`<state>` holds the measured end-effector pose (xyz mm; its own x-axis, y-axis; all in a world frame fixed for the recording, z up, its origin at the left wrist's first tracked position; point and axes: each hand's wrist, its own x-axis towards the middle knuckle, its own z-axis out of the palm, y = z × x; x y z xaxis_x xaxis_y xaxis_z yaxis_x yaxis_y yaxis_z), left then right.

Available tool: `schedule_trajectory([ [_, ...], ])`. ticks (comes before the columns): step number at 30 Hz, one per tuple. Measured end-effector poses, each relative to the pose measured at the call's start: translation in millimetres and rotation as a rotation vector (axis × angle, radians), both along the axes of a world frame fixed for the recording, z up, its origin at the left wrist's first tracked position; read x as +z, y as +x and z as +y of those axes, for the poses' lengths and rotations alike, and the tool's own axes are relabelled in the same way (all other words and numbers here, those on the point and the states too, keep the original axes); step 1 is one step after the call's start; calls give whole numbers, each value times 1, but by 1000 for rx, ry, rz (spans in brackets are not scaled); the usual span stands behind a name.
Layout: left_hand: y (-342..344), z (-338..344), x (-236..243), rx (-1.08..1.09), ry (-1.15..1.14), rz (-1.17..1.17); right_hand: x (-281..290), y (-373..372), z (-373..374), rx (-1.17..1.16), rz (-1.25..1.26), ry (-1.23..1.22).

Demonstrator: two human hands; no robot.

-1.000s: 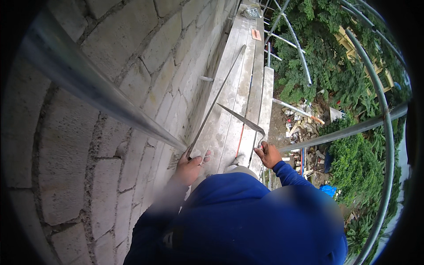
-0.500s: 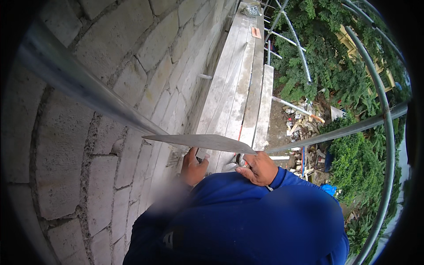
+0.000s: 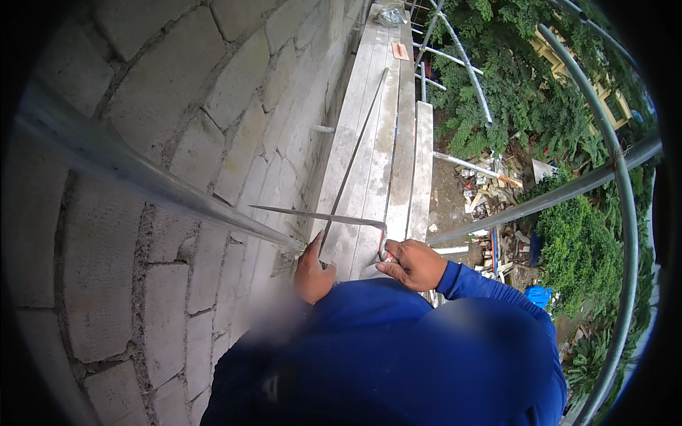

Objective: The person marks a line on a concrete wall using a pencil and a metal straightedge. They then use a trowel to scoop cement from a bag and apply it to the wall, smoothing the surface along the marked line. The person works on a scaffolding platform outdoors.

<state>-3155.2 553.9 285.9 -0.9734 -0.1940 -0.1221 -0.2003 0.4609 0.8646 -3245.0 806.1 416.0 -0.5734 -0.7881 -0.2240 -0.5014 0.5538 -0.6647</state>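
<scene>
My right hand (image 3: 418,264) is closed around the handle of a trowel (image 3: 320,215), its fingers wrapped and thumb pressed alongside. The thin blade appears nearly edge-on and stretches left across the planks, with a bent neck near my hand. At the left, beside the wall, my left hand (image 3: 311,273) grips the near end of a long thin dark strip (image 3: 357,157). That strip runs away over the planks, and its exact kind is unclear. The left fingers are partly hidden by a blurred patch at the wrist.
A block wall (image 3: 170,312) rises close on the left, with a metal scaffold pole (image 3: 163,174) before it. Ahead runs the plank walkway (image 3: 406,163), bearing a flat orange-pink piece (image 3: 400,51) and a clear plastic bag (image 3: 389,17). Pole railings (image 3: 611,177) border the right, above debris and trees.
The trowel has rotated from showing its broad face to nearly edge-on. The strip at my left hand now shows as a narrow dark line. The whole view has shifted slightly.
</scene>
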Motion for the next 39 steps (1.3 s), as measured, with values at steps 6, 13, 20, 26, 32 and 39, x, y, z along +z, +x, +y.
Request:
schedule_trajectory([
  [6, -5, 10, 16, -57, 38, -85, -38, 2, 16, -5, -65, 33],
  [13, -13, 24, 17, -93, 55, 5, -47, 6, 19, -108, -4, -298],
  [20, -18, 11, 34, -84, -114, 56, -55, 15, 17, -296, 134, -255],
  [26, -15, -3, 25, -8, 6, -83, -14, 17, 23, -143, 302, -271],
  [32, -22, 0, 18, 13, 65, -31, 0, 9, 24, -93, 290, -88],
  [39, -22, 2, 7, -35, -38, 105, -4, 4, 22, -31, 363, -19],
])
